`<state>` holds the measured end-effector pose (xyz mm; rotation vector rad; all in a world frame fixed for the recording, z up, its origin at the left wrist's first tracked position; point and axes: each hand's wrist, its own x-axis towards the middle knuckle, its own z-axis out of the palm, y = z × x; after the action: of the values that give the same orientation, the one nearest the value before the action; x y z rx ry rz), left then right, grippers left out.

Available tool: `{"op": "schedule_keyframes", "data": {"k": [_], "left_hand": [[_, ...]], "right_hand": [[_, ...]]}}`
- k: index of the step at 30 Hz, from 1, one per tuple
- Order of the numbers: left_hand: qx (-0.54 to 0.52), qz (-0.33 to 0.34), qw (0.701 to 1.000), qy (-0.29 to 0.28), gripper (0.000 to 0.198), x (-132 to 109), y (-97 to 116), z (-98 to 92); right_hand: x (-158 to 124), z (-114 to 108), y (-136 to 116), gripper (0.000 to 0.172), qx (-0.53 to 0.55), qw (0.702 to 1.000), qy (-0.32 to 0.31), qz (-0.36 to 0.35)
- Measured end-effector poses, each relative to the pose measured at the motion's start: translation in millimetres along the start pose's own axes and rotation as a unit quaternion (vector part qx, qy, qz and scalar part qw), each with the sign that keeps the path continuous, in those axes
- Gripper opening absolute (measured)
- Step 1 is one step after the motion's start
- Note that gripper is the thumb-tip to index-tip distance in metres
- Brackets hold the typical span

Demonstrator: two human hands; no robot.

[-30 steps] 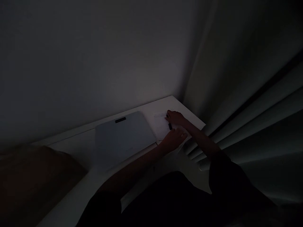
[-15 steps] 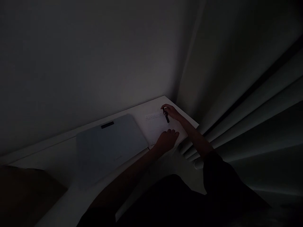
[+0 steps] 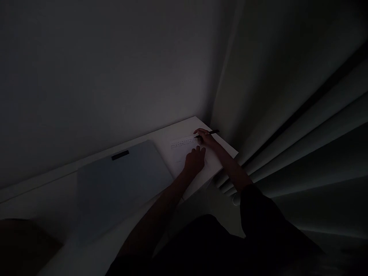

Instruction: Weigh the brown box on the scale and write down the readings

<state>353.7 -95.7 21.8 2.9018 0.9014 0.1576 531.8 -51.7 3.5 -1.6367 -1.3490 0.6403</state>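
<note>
In the dim light my right hand (image 3: 205,137) is closed around a dark pen (image 3: 214,132). Its point rests at the rows of small handwriting near the top of a white sheet of paper (image 3: 178,155), and its back end sticks out to the right. My left hand (image 3: 195,159) lies on the paper just below, fingers bent a little and slightly apart, with nothing visible in it. Part of the sheet is hidden under both hands.
A grey-blue desk mat or flat board (image 3: 123,188) lies left of the paper, with a small black bar (image 3: 120,155) at its upper edge. The white desk (image 3: 184,125) meets a wall behind. Long curtains (image 3: 287,145) hang at the right. A dark brown object (image 3: 25,245) fills the lower left.
The pen has turned in my right hand, from pointing down towards me to lying across it with its point on the writing. My left hand has moved up the paper.
</note>
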Motion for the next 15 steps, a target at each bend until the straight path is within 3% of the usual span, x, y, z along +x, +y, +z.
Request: {"op": "schedule_keyframes", "data": {"k": [15], "left_hand": [[-0.059,-0.019,0.998,0.012,0.065,4.3,-6.9,12.7]], "right_hand": [[-3.4,8.7,6.6,0.03,-0.065,0.997,0.042,0.004]]}}
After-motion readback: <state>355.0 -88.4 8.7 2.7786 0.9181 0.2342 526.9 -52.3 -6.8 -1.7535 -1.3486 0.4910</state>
